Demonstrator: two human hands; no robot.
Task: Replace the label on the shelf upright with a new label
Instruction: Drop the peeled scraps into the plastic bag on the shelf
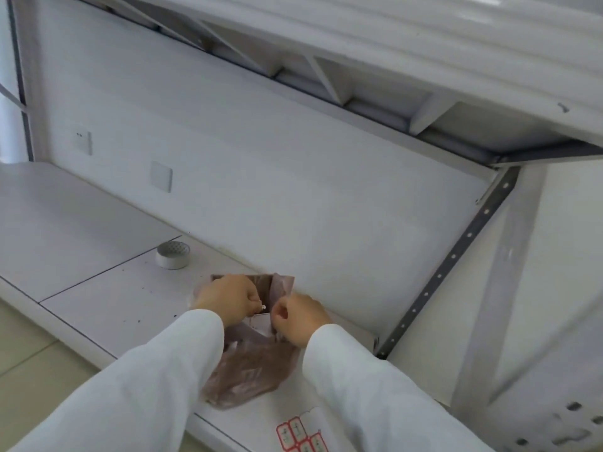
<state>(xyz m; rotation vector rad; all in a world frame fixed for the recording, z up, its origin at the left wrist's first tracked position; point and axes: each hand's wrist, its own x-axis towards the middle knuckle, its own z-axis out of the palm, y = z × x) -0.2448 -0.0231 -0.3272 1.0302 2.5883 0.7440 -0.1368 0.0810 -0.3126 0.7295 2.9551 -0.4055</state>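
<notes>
Both hands work over a brownish translucent plastic bag (pixel 248 370) lying on the white counter (pixel 98 305). My left hand (pixel 228 296) has its fingers curled on the bag's upper part, beside a brown box-like shape (pixel 261 285). My right hand (pixel 300 319) pinches the bag's edge with a small whitish sheet (pixel 261 324) just left of it. A sheet of red-bordered labels (pixel 298 435) lies on the counter near the bottom edge. The dark perforated shelf upright (pixel 456 252) runs diagonally at the right. No label on it is visible.
A roll of white tape (pixel 173 255) stands on the counter to the left of the hands. A white shelf (pixel 424 60) overhangs above. Two wall sockets (pixel 161 176) sit on the back wall. A perforated white panel (pixel 561 429) fills the lower right corner.
</notes>
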